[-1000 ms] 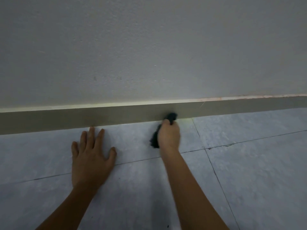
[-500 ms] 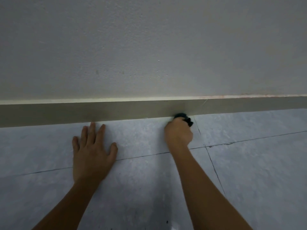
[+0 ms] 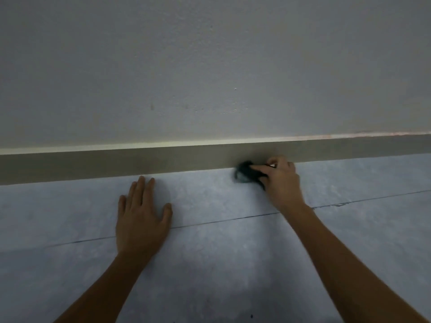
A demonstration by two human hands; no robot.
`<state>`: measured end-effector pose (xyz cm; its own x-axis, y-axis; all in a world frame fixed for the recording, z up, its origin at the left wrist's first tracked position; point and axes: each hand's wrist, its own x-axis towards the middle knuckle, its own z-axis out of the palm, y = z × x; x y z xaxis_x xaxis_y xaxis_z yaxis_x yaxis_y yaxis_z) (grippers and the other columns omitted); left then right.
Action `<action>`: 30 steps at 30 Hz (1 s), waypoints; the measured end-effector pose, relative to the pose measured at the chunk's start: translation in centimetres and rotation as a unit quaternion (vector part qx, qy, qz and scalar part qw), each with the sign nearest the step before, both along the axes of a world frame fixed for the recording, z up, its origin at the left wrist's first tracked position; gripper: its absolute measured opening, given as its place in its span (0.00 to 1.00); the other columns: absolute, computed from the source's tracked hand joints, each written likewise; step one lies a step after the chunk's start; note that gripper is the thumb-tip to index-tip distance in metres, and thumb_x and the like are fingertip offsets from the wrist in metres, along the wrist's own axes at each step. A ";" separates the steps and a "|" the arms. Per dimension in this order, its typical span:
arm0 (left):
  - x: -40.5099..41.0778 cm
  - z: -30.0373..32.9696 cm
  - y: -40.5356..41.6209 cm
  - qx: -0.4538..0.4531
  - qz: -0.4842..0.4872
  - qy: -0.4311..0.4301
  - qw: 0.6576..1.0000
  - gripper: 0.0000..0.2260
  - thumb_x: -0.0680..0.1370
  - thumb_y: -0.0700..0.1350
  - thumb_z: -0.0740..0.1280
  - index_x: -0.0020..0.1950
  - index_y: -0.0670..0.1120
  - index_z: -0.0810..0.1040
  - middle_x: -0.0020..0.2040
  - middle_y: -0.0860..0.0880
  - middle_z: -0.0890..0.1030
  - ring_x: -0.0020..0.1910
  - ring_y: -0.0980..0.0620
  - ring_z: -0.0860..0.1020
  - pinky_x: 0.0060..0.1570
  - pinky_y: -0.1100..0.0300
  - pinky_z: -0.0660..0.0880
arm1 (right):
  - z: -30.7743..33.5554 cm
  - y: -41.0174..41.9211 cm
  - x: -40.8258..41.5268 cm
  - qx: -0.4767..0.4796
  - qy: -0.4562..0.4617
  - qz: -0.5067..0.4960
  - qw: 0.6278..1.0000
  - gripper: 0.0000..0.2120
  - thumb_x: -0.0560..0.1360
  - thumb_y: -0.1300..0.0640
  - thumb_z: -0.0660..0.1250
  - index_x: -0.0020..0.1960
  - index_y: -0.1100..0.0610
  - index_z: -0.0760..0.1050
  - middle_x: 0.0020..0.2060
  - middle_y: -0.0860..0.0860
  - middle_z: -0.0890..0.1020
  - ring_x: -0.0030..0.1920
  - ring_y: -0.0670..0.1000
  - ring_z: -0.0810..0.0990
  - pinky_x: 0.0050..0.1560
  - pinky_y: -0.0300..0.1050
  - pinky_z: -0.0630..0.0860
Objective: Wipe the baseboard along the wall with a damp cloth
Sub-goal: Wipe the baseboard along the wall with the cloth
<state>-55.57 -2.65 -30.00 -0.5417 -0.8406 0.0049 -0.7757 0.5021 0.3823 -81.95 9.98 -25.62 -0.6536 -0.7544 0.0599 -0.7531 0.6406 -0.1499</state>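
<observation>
Head view, looking down at the foot of the wall: the dark cloth point(image 3: 245, 174) is bunched into a blurred wad right at the seam where the baseboard point(image 3: 116, 165) meets the floor point(image 3: 233, 264), its upper edge touching the lower face of the board. The wad has no clear long axis, just a rounded clump poking out leftward from the fingers. The right hand point(image 3: 281, 180) has its grip clamped on that cloth, fingers curled around it and pointing left along the board, knuckles up against the skirting, with the forearm running back and down to the lower right corner. The baseboard itself runs as a long grey-olive band straight across from left to right, rising slightly toward the right, with a pale strip along its top and the plain wall point(image 3: 210, 66) above. Over to the left, well apart from the cloth, the left hand point(image 3: 140, 217) lies flat on the floor, palm down, fingers spread and aimed at the baseboard, fingertips just short of it, holding nothing. Thin dark tile joints cross the floor beneath both arms.
</observation>
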 end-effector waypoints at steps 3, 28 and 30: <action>2.4 0.2 -0.4 -0.008 0.063 -0.014 0.998 0.35 0.73 0.63 0.45 0.77 0.46 0.53 0.77 0.44 0.54 0.76 0.46 0.50 0.73 0.48 0.42 | -2.2 -0.4 1.3 -0.063 0.079 0.065 0.993 0.23 0.61 0.72 0.77 0.53 0.57 0.84 0.40 0.59 0.82 0.37 0.61 0.79 0.40 0.52 0.78; 3.9 0.0 -0.5 -0.007 0.102 -0.011 0.995 0.32 0.75 0.60 0.50 0.76 0.47 0.57 0.77 0.44 0.56 0.76 0.45 0.52 0.73 0.44 0.47 | -0.2 -4.5 3.2 -0.108 0.192 0.231 0.948 0.26 0.54 0.73 0.78 0.50 0.61 0.80 0.38 0.59 0.79 0.34 0.60 0.76 0.26 0.44 0.73; 3.9 0.0 -0.5 -0.009 0.101 -0.010 0.995 0.32 0.75 0.60 0.50 0.76 0.47 0.58 0.77 0.44 0.57 0.76 0.45 0.52 0.73 0.44 0.47 | 0.3 -4.4 2.7 -0.156 0.198 0.219 0.943 0.25 0.57 0.74 0.76 0.53 0.61 0.78 0.38 0.60 0.79 0.35 0.60 0.77 0.27 0.44 0.74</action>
<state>-51.62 -3.14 -30.04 -0.3619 -0.9321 0.0122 -0.8686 0.3420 0.3586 -79.30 5.57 -25.29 -0.1640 -0.8525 0.4963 -0.9715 0.2268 0.0685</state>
